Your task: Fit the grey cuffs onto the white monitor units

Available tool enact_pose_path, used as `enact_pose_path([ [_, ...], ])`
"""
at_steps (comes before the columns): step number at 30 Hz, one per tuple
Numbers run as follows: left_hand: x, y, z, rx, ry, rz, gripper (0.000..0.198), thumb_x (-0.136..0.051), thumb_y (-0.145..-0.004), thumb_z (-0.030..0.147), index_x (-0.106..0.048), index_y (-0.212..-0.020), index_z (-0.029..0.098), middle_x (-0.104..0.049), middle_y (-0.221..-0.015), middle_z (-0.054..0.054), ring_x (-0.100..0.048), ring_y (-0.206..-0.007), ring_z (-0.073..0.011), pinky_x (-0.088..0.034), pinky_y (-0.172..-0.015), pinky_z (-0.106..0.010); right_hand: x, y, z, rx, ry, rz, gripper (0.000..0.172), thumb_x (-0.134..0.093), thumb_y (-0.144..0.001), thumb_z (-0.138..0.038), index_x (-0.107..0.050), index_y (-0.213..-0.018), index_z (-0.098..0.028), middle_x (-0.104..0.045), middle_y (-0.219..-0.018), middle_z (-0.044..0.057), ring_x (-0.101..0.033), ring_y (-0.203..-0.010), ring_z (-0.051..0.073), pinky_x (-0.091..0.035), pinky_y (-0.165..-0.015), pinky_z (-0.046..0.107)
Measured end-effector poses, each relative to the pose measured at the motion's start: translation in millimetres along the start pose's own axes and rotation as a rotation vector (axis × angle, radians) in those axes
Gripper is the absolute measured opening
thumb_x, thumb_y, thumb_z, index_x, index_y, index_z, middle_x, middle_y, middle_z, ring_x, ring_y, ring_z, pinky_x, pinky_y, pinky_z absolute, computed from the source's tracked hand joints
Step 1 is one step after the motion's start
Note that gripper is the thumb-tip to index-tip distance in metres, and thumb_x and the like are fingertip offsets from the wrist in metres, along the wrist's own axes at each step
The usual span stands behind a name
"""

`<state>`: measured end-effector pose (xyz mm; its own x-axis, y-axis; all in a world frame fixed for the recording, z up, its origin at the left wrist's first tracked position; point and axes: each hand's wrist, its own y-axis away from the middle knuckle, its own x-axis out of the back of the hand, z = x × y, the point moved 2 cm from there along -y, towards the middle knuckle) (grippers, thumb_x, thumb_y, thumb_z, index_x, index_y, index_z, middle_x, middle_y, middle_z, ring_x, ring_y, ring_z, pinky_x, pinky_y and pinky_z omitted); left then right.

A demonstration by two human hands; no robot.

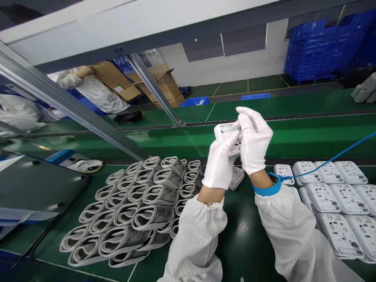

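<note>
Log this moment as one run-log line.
left hand: gloved, holding monitor | right hand: gloved, holding monitor | nearby: rolled cuffs, white casings

Left hand point(219, 162) and right hand point(254, 140), white-gloved, raised close together near 12 o'clock, fingers point(248, 115) curled inward, right wrist point(261, 181) strapped blue, left sleeve point(195, 239) and right sleeve point(293, 235) rising from 6 o'clock.
</note>
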<state>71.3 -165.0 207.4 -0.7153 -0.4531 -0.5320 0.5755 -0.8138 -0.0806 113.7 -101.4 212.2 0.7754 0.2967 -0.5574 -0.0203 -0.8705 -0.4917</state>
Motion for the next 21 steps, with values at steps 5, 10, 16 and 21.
enact_pose_path([
  [5,-1.0,1.2,0.7,0.001,-0.004,0.009,0.030,-0.076,-0.083,0.023,-0.079,-0.112,0.016,-0.080,-0.115,-0.008,-0.074,-0.113,-0.0248,-0.059,-0.085,-0.025,-0.7,-0.2,-0.6,-0.009,-0.019,0.004,0.017,-0.063,-0.089,-0.020,-0.077,-0.098,-0.017,-0.079,-0.098,0.004,-0.065,-0.069,0.010,-0.059,-0.067,0.025],
  [10,-0.4,2.2,1.2,-0.005,-0.012,0.001,0.030,-0.078,-0.083,0.025,-0.079,-0.111,0.016,-0.080,-0.116,-0.008,-0.072,-0.119,-0.0259,-0.059,-0.088,-0.025,-0.9,-0.1,-0.4,0.000,-0.005,-0.007,0.017,-0.061,-0.090,-0.019,-0.075,-0.099,-0.017,-0.077,-0.098,0.004,-0.066,-0.072,0.011,-0.059,-0.067,0.024],
  [16,-3.3,2.9,2.9,-0.009,-0.001,-0.030,0.028,-0.074,-0.086,0.024,-0.078,-0.113,0.016,-0.079,-0.116,-0.009,-0.069,-0.125,-0.0270,-0.059,-0.094,-0.028,-1.6,-0.1,-1.9,0.004,-0.014,-0.009,0.015,-0.062,-0.090,-0.020,-0.076,-0.095,-0.017,-0.077,-0.095,0.004,-0.065,-0.069,0.011,-0.059,-0.068,0.025],
  [21,-2.7,3.0,3.2,-0.009,-0.003,-0.044,0.029,-0.072,-0.088,0.022,-0.078,-0.115,0.016,-0.079,-0.119,-0.009,-0.070,-0.123,-0.0262,-0.058,-0.094,-0.027,-2.3,-0.1,-3.1,0.000,-0.014,-0.013,0.015,-0.062,-0.089,-0.021,-0.075,-0.095,-0.017,-0.077,-0.092,0.004,-0.065,-0.068,0.011,-0.059,-0.067,0.025],
])
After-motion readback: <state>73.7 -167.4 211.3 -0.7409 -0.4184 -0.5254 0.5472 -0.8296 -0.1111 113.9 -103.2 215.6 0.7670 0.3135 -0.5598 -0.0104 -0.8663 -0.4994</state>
